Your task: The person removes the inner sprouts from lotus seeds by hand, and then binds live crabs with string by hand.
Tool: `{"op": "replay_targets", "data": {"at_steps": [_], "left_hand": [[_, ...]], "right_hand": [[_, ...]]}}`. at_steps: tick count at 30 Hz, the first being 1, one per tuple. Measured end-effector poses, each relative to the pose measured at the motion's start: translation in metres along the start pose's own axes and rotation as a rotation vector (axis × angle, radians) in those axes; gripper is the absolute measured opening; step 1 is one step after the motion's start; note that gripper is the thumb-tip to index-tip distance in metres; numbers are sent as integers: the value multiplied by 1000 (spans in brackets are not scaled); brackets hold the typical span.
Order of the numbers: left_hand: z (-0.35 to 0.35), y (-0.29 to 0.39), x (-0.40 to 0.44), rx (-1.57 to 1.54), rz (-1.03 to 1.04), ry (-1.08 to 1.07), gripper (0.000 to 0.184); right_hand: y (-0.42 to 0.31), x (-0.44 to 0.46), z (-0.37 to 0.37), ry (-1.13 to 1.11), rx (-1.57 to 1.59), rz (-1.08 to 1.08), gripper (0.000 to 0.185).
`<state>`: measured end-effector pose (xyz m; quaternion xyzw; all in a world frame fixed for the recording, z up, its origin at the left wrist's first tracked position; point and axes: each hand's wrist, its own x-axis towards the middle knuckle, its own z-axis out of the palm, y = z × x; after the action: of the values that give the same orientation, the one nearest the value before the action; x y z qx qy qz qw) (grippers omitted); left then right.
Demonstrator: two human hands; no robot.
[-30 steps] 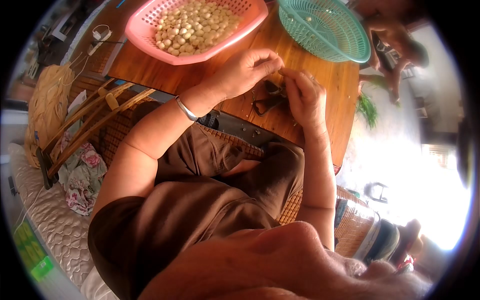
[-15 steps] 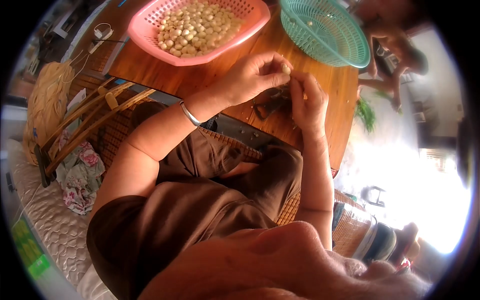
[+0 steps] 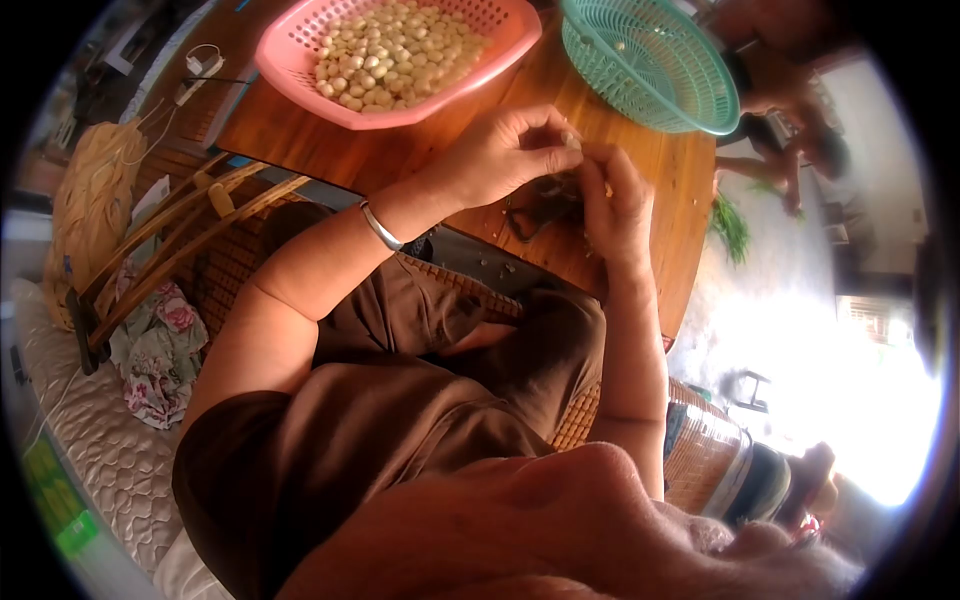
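Note:
My left hand [image 3: 515,150], with a silver bangle on the wrist, pinches a small pale nut-like piece [image 3: 570,138] between thumb and fingertips. Close beside it, my right hand [image 3: 618,205] has its fingers bent and pressed together at the same piece; whether it grips anything is hidden. Under the hands, a dark metal tool [image 3: 540,210] lies on the wooden table [image 3: 400,160]. A pink basket [image 3: 365,120] at the table's back holds many round pale pieces [image 3: 385,60]. Right of it stands a green basket [image 3: 650,80] with a small piece inside.
Wooden crutch-like poles [image 3: 170,255] lean at the left by a tan woven bag [image 3: 90,200] and a floral cloth [image 3: 160,345]. A white power strip [image 3: 190,85] lies at the table's left. Another person [image 3: 790,130] is beyond the right side, near green leaves [image 3: 730,228].
Since a second ago, both hands have shifted slightly downward, and the pale piece has come into view in my left fingers. The other person's arms have moved.

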<state>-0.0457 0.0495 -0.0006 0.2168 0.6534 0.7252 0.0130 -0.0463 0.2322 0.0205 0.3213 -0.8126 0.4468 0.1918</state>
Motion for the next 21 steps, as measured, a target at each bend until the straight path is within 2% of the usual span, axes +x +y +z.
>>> {"op": "replay_targets", "data": {"at_steps": [4,12,16,21], "left_hand": [[4,4,-1,-5,21,32,17],[4,0,1,-87,169,129,12],[4,2,0,-96,149,151,13],[2,3,-1,-84,20,171,19]], "right_hand": [[-3,0,-1,-7,-17,36,9],[-2,2,1,-2,-30,-54,19],[0,4,2,-8,-25,-60,19],[0,5,6,-8,-49,-91,18]]}}
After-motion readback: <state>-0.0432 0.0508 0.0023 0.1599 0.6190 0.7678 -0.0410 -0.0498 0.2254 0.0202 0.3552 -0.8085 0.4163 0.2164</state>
